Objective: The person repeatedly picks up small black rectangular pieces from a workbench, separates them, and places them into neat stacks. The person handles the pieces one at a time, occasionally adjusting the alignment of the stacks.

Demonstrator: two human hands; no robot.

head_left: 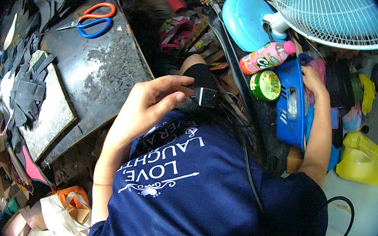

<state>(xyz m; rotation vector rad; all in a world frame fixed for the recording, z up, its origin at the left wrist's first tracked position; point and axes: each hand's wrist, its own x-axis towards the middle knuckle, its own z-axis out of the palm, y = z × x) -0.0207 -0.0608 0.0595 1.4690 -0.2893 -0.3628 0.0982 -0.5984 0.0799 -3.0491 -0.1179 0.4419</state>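
The table (91, 66) fills the left side, its long edge slanting down to a corner just beside the left hand (160, 93); the hand's height above that edge is unclear. Between the table and the black rail (249, 90) runs a gap, taken up by the person's lap and, farther off, by scraps. The left hand is loosely spread, thumb apart from the curled fingers, with nothing seen in its grasp. Its fingertips are near the black box (206, 96) at the lap; whether they touch it cannot be told. A cord (250, 173) crosses the shirt on the right.

Scissors (79, 23) lie on the table, well apart from the left hand. Dark strips (26, 91) are heaped on a board (59, 118) near the table's left side.

Past the rail, the right hand (314, 80) is at the far end of the blue basket (288, 76), fingers bent at its rim; whether they pinch anything cannot be told. A pale, see-through thing (293, 105) shows in the basket. Beside it stand a lidded green jar (265, 86) and a tilted pink bottle (266, 58), close to the fan (248, 21). A yellow bag (367, 161) lies right of the right forearm, its contents hidden.
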